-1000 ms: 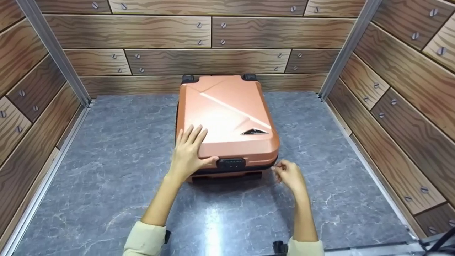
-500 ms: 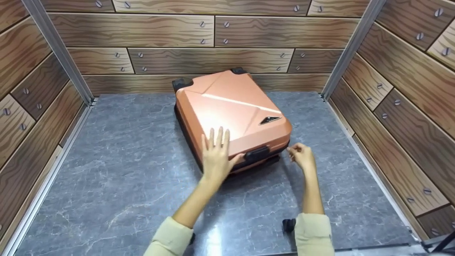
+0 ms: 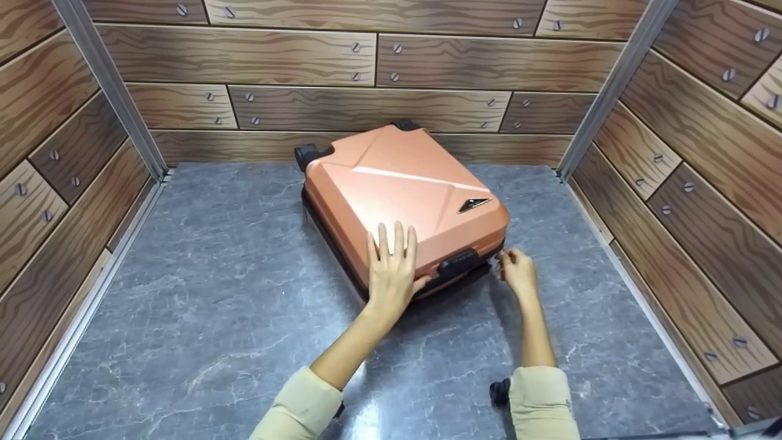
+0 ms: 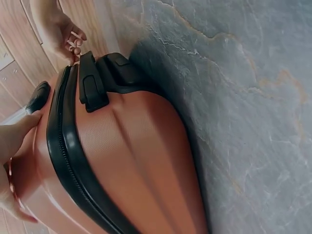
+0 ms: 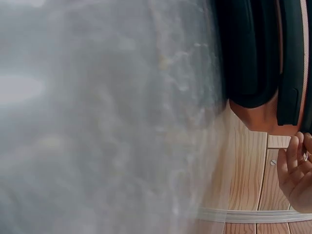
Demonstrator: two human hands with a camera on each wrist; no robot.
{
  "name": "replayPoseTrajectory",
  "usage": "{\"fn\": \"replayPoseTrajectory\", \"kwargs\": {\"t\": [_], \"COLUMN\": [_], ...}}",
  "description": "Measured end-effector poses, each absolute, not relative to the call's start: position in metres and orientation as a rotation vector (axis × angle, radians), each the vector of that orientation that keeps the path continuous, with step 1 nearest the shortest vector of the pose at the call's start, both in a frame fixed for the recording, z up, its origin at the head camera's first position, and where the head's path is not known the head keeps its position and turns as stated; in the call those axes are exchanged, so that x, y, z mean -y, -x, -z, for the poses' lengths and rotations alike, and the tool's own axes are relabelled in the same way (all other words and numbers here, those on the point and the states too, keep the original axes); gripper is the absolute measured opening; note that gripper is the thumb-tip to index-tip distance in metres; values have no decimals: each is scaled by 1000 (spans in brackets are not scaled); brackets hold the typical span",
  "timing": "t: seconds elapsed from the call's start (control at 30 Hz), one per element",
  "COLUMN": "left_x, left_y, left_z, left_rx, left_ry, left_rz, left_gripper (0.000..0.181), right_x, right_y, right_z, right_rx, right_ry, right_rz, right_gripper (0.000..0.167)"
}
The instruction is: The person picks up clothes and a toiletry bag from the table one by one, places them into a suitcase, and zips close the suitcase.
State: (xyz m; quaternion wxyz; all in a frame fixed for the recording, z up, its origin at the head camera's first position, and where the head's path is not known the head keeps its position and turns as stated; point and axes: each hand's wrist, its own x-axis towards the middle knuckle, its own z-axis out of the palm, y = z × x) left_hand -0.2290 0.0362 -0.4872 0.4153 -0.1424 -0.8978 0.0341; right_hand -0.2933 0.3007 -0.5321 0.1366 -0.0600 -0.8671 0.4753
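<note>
A copper-orange hard-shell suitcase [image 3: 403, 189] lies flat and askew on the floor, wheels [image 3: 310, 154] toward the back wall. My left hand [image 3: 393, 272] rests spread, fingers straight, on its near left corner. At the near right corner, my right hand [image 3: 518, 272] has its fingertips pinched together at the black zipper band. They appear to hold the zipper pull, which is mostly hidden by the fingers. In the left wrist view the zipper [image 4: 63, 146] runs along the side. A black lock [image 3: 459, 261] sits on the near end.
Grey marble-patterned floor [image 3: 214, 293] surrounds the suitcase. Wood-patterned panels [image 3: 305, 58] form walls at the back, left and right, with metal strips [image 3: 85, 333] along the floor edges. A black wrist camera [image 3: 499, 392] shows beside the right sleeve.
The suitcase has turned, its near end swinging right and its wheel end now slanting left. Both hands moved right along with it, the left staying on the shell and the right at the corner.
</note>
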Motion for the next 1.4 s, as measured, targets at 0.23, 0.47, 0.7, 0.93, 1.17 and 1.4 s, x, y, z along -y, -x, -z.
{"fn": "replayPoseTrajectory", "kwargs": {"t": [0.23, 0.47, 0.7, 0.93, 1.17, 1.4], "left_x": [-48, -75, -83, -78, -78, -78], "left_y": [231, 239, 243, 246, 249, 249], "left_z": [488, 483, 483, 480, 478, 480], "left_rx": [2279, 2349, 2340, 2256, 2200, 2212], "left_ry": [372, 425, 452, 444, 420, 405], "left_rz": [-123, -324, -374, -461, -526, -517], "left_gripper": [101, 109, 113, 116, 117, 118], "right_x": [-300, -302, -305, -309, -308, -307], "right_y": [286, 287, 285, 286, 287, 280], "right_z": [536, 536, 537, 536, 532, 531], "right_rx": [2481, 2446, 2477, 2500, 2540, 2590], "right_ry": [126, 145, 154, 102, 75, -6], "right_rz": [-1282, -1321, -1338, -1327, -1203, -1161], "right_gripper": [16, 15, 18, 19, 18, 16]}}
